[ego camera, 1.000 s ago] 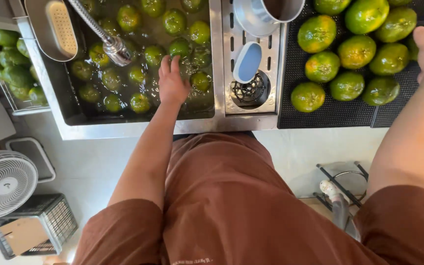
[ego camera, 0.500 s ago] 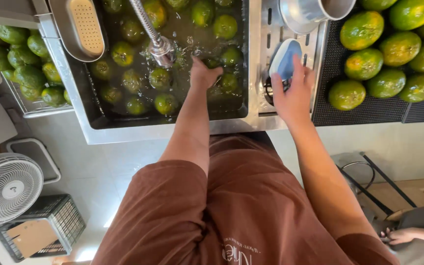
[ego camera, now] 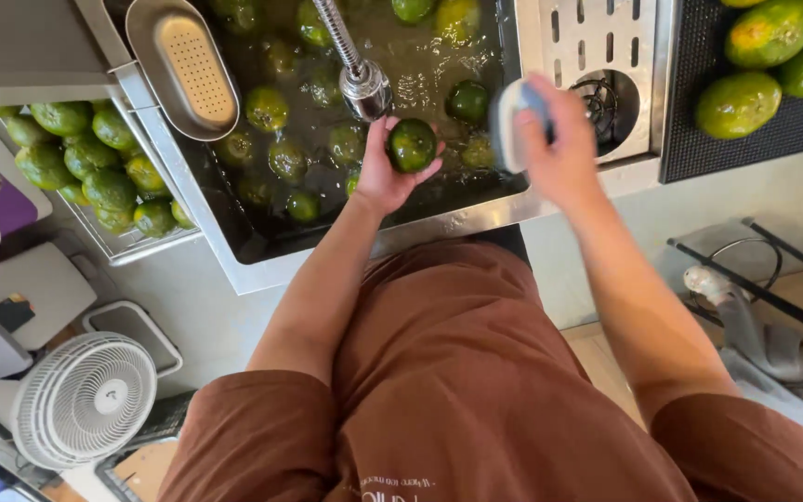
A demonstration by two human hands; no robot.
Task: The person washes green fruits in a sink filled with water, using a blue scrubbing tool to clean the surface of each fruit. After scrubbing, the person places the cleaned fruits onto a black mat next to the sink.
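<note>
Green citrus fruit (ego camera: 413,145) in left hand (ego camera: 385,177): wet, glossy, finely pitted rind. Brush (ego camera: 511,123) in right hand (ego camera: 564,149): smooth pale plastic, blurred. Sink (ego camera: 234,244): brushed stainless steel, dull sheen, water inside murky and glinting. Faucet head (ego camera: 366,89): polished chrome, mirror-bright. Oval strainer (ego camera: 183,67): matt steel, perforated floor. Mat (ego camera: 699,139) under fruit at right: black, ribbed, matt rubbery look. Apron (ego camera: 457,372): brown woven cloth, matt. Fan (ego camera: 84,400): white smooth plastic.
</note>
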